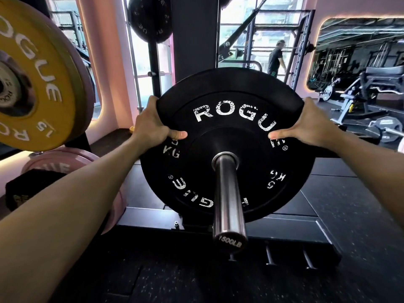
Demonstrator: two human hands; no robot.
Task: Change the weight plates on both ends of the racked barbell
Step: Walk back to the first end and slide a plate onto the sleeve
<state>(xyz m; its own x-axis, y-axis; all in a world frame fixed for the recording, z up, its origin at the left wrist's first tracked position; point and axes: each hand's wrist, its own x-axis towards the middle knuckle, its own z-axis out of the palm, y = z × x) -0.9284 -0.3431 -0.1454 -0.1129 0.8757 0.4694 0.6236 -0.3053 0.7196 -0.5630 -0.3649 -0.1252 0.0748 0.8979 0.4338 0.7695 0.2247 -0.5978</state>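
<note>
We hold a black plate [225, 145] on the shiny bar [227, 193], with the bar poking out through its middle hole toward us. Our left hand [153, 125] grips the plate's upper left edge, and our right hand [306, 125] grips the upper right edge. On both hands the fingers curl round the rim and the thumbs press on the front.

We cannot tell if the plate is going on or coming off. No clip shows on the bar. The other end of the bar is out of sight, so we think much of the job is still left.

The plate says ROGUE in white, twice, and "5 KG". The bar's end cap reads "1500LB". A yellow plate [32, 79] at our left says ROGUE and "15". A pink plate [54, 165] sits below it.
</note>
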